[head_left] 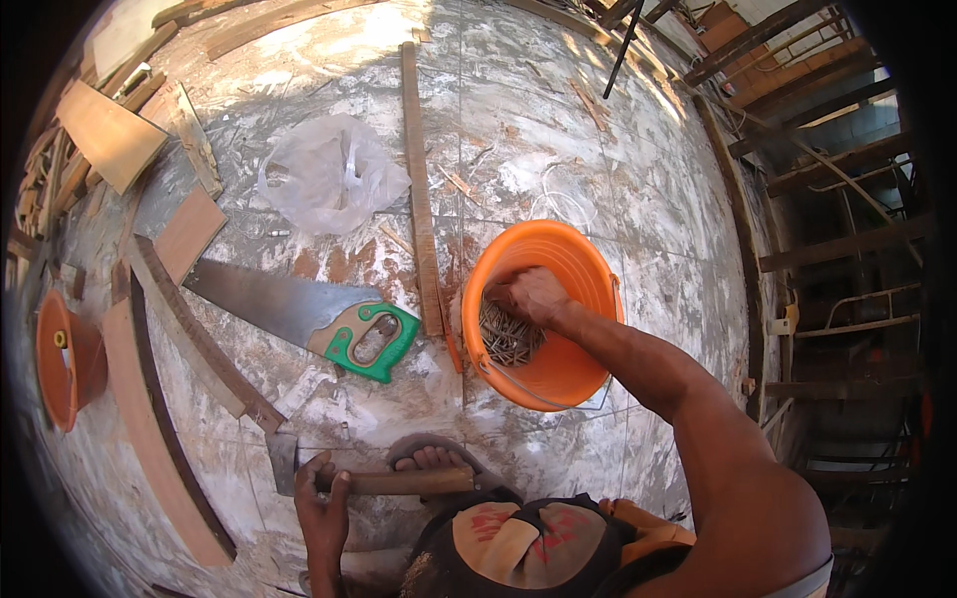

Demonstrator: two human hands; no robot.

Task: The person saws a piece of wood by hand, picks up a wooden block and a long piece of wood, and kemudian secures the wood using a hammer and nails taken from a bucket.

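Note:
My right hand [536, 297] reaches down into an orange bucket [588, 261] with a wire handle. Its fingertips are among the many nails [506, 337] at the bottom, so what they pinch, if anything, is hidden. In my left hand [325, 504] is a hatchet [409, 482], gripped close to its dark metal head, with the wooden handle pointing right across my foot. A handsaw [289, 304] with a green-and-tan grip lies flat on the floor, left of the bucket.
A long wooden strip [419, 189] lies beside a crumpled clear plastic bag [334, 174]. Boards [159, 429] and offcuts [115, 135] cover the left side. A second orange bucket [75, 384] stands at far left. Timber framing [847, 249] lines the right.

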